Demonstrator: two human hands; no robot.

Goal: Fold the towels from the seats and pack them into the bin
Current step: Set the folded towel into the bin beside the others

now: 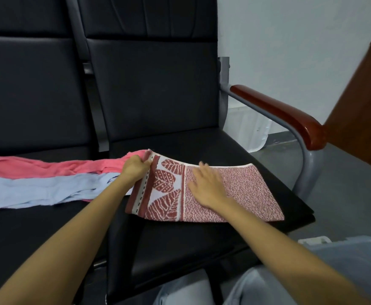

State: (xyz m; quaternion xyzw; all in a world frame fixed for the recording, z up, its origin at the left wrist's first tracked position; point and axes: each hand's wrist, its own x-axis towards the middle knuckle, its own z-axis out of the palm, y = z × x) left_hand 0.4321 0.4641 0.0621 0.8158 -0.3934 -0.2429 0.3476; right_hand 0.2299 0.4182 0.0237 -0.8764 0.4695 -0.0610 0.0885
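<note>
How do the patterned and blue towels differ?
The patterned towel has red leaves and speckles; the blue towel is plain. The patterned towel lies folded; the blue towel lies long and rumpled. The left hand grips the patterned towel, the right hand presses it; neither holds the blue towel. Both lie on black seats.

Two seats side by side, towels across both, bin at near right.

Folded towel point(235, 194) lies on the right seat point(180, 249). The left grip point(135, 168) holds its raised left edge and the right grip point(206, 186) rests flat on its middle. From that edge two loose towels run leftward onto the left seat point(37, 227): far loose towel point(37, 166) behind, near loose towel point(26, 190) just before it, touching. Armrest point(279, 115) stands right of the right seat, with a panel point(360, 106) further right. Bin point(345, 239) sits low, before the right seat's front right corner, right of the person's legs point(257, 289).
</note>
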